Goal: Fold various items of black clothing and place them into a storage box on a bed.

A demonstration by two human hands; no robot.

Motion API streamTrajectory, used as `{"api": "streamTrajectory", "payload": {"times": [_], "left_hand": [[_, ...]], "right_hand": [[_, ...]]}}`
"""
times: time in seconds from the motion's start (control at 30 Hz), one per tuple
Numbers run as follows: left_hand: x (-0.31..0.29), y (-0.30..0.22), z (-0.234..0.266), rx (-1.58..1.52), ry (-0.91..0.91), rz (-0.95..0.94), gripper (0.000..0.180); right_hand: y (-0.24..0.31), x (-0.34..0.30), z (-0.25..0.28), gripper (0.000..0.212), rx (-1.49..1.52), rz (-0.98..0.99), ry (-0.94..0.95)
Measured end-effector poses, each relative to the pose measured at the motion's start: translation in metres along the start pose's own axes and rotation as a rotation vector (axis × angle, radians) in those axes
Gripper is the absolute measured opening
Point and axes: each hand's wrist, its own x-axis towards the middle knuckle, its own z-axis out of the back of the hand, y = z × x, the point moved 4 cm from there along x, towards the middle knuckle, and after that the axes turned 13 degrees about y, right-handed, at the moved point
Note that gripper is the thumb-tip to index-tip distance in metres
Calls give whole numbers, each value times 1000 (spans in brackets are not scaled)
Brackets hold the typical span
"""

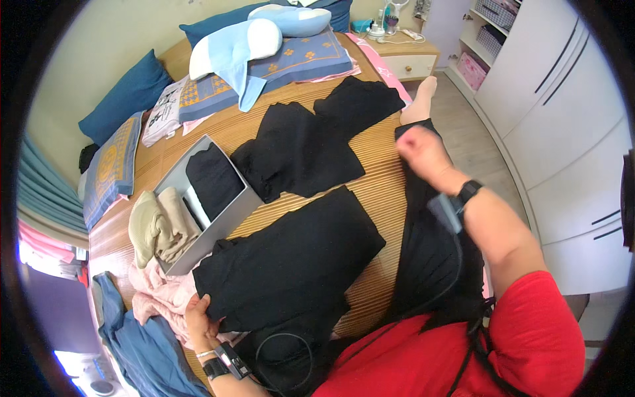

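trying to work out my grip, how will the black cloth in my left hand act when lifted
The black cloth is probably floppy: it lies flat with soft creases, so would likely sag from the left hand. It looks fairly light for its size, given its thin edges. It seems unlikely to roll, being spread across the bed.

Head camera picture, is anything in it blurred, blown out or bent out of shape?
In the head view, the right hand looks motion-blurred, while the left hand is clearer; also in the head view, bright patches wash out below the teal curtain, the black garment loses fold detail, and the white wardrobe's edges bow toward the dark fisheye rim.
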Motion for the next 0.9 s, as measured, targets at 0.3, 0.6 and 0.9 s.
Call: {"api": "streamTrajectory", "payload": {"times": [0.3, 0.6, 0.9], "left_hand": [[-8, -2, 10, 13, -64, -52, 31], [-18, -8, 8, 2, -17, -134, 33], [-19, -7, 17, -15, -41, -123, 31]], "right_hand": [[-4, 14, -22, 18, -90, 181, 419], [59, 4, -126, 24, 177, 204, 659], [66, 10, -127, 16, 119, 206, 734]]}}
